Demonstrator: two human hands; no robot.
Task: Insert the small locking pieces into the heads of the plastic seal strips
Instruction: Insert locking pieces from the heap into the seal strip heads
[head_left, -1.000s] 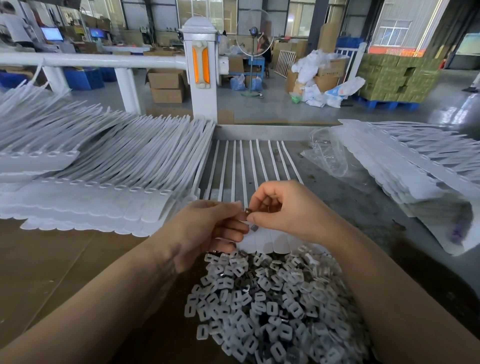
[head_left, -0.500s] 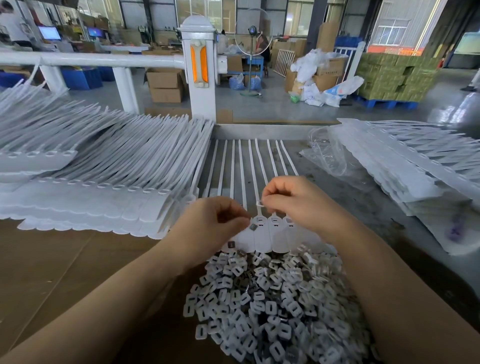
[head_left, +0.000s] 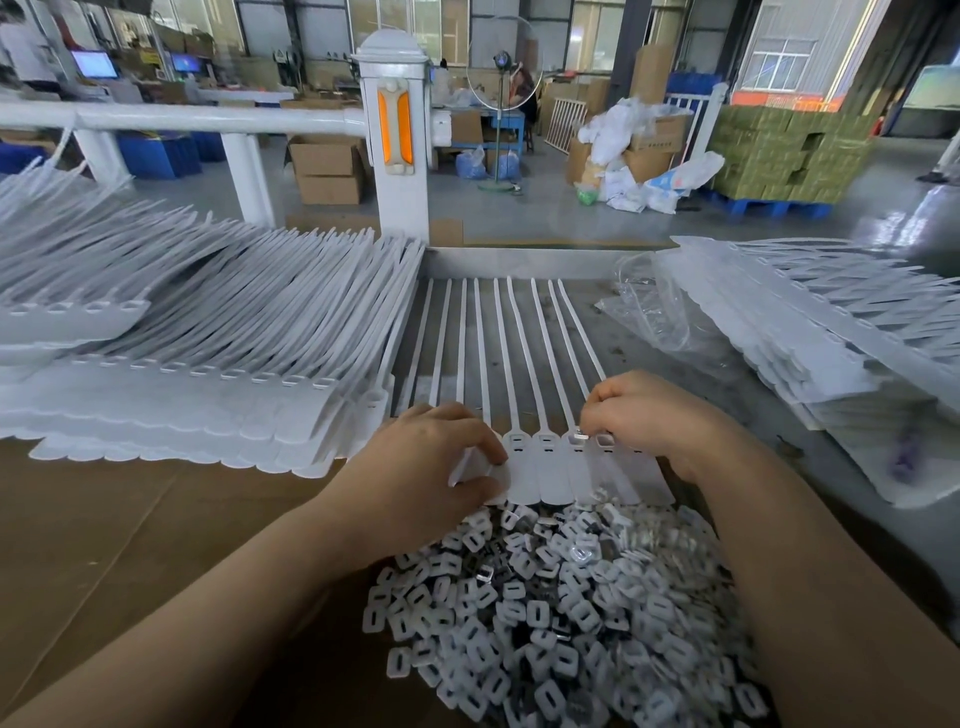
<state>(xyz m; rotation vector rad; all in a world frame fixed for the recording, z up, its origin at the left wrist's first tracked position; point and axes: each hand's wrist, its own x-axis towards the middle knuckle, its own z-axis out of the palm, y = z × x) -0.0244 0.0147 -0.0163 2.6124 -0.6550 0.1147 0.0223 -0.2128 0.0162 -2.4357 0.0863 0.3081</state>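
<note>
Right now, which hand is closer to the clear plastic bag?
Right. The right hand works just beside the bag; the left hand rests further away, across the strips.

The left hand (head_left: 421, 467) covered the leftmost heads of the seal strips (head_left: 540, 467). The right hand (head_left: 649, 421) hid its own fingertips. The pile of locking pieces (head_left: 561, 623) ran off the bottom edge.

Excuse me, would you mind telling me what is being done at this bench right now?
A person is fitting locking pieces into a row of white seal strips. The left hand presses on the strip heads to steady them, while the right hand pinches a small locking piece at one head. A heap of loose locking pieces lies just in front.
</note>
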